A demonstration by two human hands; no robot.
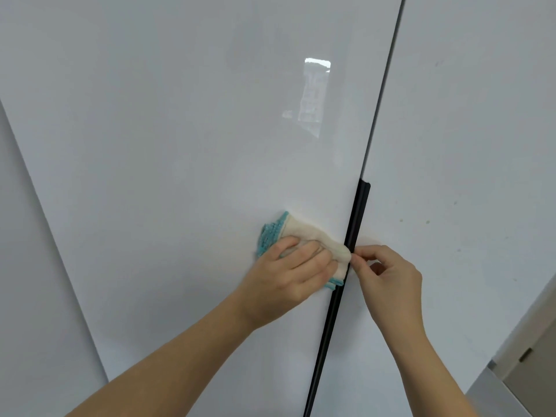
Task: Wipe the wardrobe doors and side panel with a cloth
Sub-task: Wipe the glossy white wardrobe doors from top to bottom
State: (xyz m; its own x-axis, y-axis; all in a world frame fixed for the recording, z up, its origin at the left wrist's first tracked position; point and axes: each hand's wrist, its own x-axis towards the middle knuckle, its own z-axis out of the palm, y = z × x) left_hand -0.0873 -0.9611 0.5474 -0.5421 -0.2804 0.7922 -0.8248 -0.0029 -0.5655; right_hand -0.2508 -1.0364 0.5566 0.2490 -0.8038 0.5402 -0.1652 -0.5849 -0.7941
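No writing or brand marks show anywhere on the glossy white wardrobe. I am standing close to two tall doors, looking slightly down at my bare arms.

My left hand (296, 267) lies flat against the left door (186, 152), fingers spread loosely and pressing a cloth (304, 236) onto the surface. The cloth is cream with a teal edge; it bunches out above my fingers and a folded corner peeks below them. Its right end touches the handle (356, 218), a long black strip running down the gap between the doors.

My right hand (388, 275) rests against the right door (469, 139), just beside the handle. Its thumb and forefinger are drawn together in a pinch at the right tip of the cloth, the other fingers curled. I cannot tell whether the pinch truly grips the cloth or only touches it.

A bright window reflection (314, 94) shines on the left door above the cloth. A few small specks dot the right door. At far left a plain white side panel (36, 266) slants away. At the lower right corner a grey and beige edge shows, too unclear to name.
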